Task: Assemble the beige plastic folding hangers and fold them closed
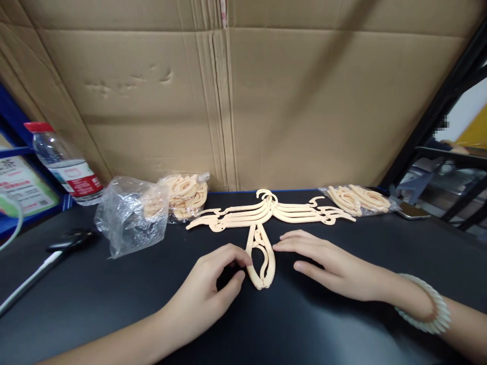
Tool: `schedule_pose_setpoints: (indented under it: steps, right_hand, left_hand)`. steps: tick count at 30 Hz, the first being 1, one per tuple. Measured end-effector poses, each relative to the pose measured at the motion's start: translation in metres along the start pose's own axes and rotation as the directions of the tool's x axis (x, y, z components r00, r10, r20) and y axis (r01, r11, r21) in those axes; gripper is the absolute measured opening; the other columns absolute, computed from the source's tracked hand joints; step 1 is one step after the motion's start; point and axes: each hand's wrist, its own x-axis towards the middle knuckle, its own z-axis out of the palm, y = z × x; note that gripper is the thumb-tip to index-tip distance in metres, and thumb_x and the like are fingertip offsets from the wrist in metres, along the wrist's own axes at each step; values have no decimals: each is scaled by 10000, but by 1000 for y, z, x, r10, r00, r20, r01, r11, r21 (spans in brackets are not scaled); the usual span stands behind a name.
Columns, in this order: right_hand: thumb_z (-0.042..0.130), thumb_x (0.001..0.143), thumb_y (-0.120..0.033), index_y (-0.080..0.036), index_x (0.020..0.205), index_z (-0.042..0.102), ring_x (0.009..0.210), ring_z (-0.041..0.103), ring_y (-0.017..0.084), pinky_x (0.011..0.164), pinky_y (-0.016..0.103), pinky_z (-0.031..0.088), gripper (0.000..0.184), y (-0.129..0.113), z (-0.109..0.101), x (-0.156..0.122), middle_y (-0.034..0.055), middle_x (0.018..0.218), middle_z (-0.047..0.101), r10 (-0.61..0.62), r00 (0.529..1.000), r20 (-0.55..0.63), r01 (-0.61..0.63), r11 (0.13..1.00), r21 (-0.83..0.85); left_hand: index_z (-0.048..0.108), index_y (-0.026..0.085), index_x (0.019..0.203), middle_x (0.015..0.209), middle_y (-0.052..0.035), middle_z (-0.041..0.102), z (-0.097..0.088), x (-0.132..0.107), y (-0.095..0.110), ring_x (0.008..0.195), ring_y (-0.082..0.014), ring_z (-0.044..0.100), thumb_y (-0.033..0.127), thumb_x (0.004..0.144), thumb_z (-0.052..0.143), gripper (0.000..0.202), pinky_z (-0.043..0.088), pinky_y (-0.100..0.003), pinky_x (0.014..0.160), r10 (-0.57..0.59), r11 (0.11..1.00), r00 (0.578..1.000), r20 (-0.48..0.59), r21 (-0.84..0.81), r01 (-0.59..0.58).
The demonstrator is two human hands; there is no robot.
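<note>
A folded cream plastic clothes hanger (pixel 271 263) lies flat on the black table, its pointed end toward me. On its left side, my left hand (pixel 213 279) has curved fingers, with the fingertips at the hanger's edge and the thumb apart. My right hand (pixel 327 258) is opposite, fingers stretched out and the tips at or just beside the right edge. Neither hand grips it. Just beyond lie several unfolded hangers (pixel 297 215) of the same kind, arms spread and overlapping, hooks pointing away from me.
Bagged folded hangers (pixel 186 195) lie back left beside a crumpled clear plastic bag (pixel 133 218). More bagged hangers (pixel 357 199) lie back right, near a phone (pixel 413 211). A water bottle (pixel 72 172) and a black device (pixel 72 240) with a white cable are left. Cardboard (pixel 304 101) stands behind.
</note>
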Motion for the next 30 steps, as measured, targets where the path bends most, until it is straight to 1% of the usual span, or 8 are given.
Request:
schedule_pose_setpoints:
  steps: [6,10,13,16,18,21,25,30]
  right_hand:
    - [446,980,-298,-266,1348,494,1269,473,218,1098,440,378,373,9,1,-1,67,1331,559,27,994,-110,-36,997,-75]
    - [467,954,-282,-243,1286,542,1224,513,251,1055,480,415,342,25,-3,-2,94,1282,586,40,972,-231,-88,975,-203]
    - [485,930,-258,-230,1236,575,1182,542,268,1034,500,425,321,41,-12,-3,105,1227,611,42,952,-302,-136,945,-298]
    - [492,908,-245,-215,1181,607,1136,565,287,996,512,446,297,59,-21,-5,114,1168,634,52,937,-347,-181,918,-353]
    - [496,893,-234,-197,1140,624,1083,582,294,955,513,468,280,68,-24,-7,121,1119,647,71,929,-363,-214,903,-372]
    - [507,873,-218,-189,1090,645,1013,595,290,905,501,489,258,76,-25,-7,119,1059,653,100,930,-353,-242,890,-386]
    - [520,864,-209,-209,1055,660,1011,592,288,905,492,490,237,78,-22,-6,108,1049,651,96,934,-344,-238,885,-399]
    - [528,878,-222,-195,1020,662,998,594,291,897,500,492,197,80,-19,-4,118,1034,659,83,923,-375,-241,886,-397]
  left_hand:
    - [612,234,993,1013,-22,674,-4,2,-3,950,-190,637,158,881,457,206,513,-302,858,54,998,998,12,44,-54]
    - [603,231,1008,1080,-51,654,-10,7,-14,1031,-218,608,160,879,456,207,484,-347,925,92,985,996,-18,150,-88]
    - [591,230,1019,1128,-66,634,-14,10,-23,1079,-240,586,171,874,464,202,468,-383,950,75,974,996,-37,217,-65]
    - [581,226,1032,1159,-75,618,-14,11,-27,1107,-247,577,180,878,456,203,461,-393,966,38,971,999,-22,236,-32]
    - [579,222,1039,1174,-82,611,-14,10,-27,1122,-250,570,185,883,454,203,456,-398,978,33,970,999,-4,242,-31]
    - [585,226,1047,1198,-89,600,-12,10,-26,1148,-258,553,190,884,464,206,446,-411,998,44,968,999,19,248,-47]
    - [594,233,1051,1201,-86,602,-11,9,-26,1152,-263,550,190,877,476,214,443,-425,1008,45,970,999,15,239,-47]
    - [604,240,1034,1196,-81,614,-11,9,-26,1143,-260,557,184,866,486,214,452,-424,1001,45,976,999,-4,215,-43]
